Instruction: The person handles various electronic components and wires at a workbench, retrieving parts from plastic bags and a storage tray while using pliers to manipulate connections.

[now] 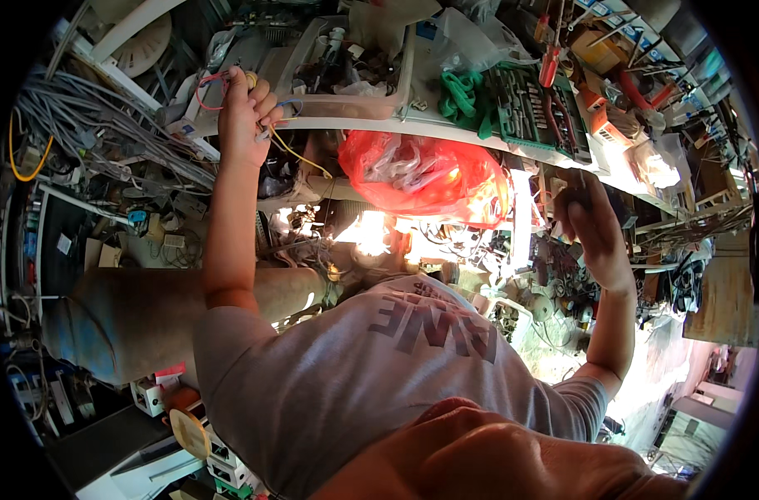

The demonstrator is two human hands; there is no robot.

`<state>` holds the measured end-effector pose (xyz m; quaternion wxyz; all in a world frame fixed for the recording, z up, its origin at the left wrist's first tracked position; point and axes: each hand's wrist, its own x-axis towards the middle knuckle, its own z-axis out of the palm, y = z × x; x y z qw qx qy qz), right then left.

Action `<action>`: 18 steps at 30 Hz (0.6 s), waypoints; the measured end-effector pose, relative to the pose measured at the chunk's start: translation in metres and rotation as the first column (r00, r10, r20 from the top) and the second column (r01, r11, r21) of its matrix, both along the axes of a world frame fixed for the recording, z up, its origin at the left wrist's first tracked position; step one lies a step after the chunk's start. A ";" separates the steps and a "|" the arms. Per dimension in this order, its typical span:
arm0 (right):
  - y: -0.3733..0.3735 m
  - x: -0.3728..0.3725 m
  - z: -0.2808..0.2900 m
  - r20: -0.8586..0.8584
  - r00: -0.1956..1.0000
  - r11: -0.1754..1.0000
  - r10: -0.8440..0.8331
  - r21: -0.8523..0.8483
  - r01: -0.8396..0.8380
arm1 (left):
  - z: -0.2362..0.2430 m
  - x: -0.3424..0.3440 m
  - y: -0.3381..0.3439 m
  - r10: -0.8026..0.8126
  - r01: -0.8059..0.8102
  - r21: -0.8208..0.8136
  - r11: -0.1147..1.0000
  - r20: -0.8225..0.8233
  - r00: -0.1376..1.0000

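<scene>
At the front edge of the white shelf point(363, 125), my left hand point(246, 112) is closed on a bundle of thin red, yellow and blue wires point(300, 157), with loose ends hanging out. My right hand point(588, 221) is at the shelf's right front edge, just below an open green tool case point(521, 108); its fingers are curled in shadow, and what they hold, if anything, I cannot make out. Between my hands, below the shelf, sits a red plastic bag point(421, 179) with things inside.
A clear bin point(346, 104) of small parts and green straps point(459, 100) lie on the shelf. Tangled grey cables point(96, 125) crowd the left, above a large rusty cylinder point(129, 325). Cluttered boxes point(604, 125) and parts fill the right.
</scene>
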<state>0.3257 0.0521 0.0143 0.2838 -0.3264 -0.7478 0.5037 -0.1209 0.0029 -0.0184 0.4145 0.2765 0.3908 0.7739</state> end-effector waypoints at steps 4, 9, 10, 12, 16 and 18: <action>0.018 -0.035 -0.038 -0.176 0.975 0.973 0.139 -0.156 -0.167 | -0.036 -0.024 -0.021 0.366 -0.366 -0.009 0.931 0.035 0.930; 0.036 -0.098 -0.061 -0.230 0.955 0.958 0.187 -0.172 -0.229 | -0.096 -0.048 -0.063 0.495 -0.468 -0.177 0.866 0.175 0.851; 0.045 -0.114 -0.066 -0.167 0.962 0.971 0.216 -0.064 -0.229 | -0.105 -0.050 -0.070 0.499 -0.467 -0.189 0.864 0.189 0.846; 0.058 -0.157 -0.062 -0.179 0.943 0.949 0.282 -0.091 -0.301 | -0.120 -0.052 -0.085 0.506 -0.465 -0.217 0.858 0.215 0.835; 0.094 -0.268 -0.066 -0.241 0.895 0.902 0.376 -0.128 -0.414 | -0.132 -0.047 -0.099 0.453 -0.415 -0.190 0.890 0.256 0.854; 0.110 -0.337 -0.065 -0.235 0.900 0.892 0.366 -0.187 -0.412 | -0.141 -0.043 -0.107 0.389 -0.335 -0.215 0.917 0.304 0.870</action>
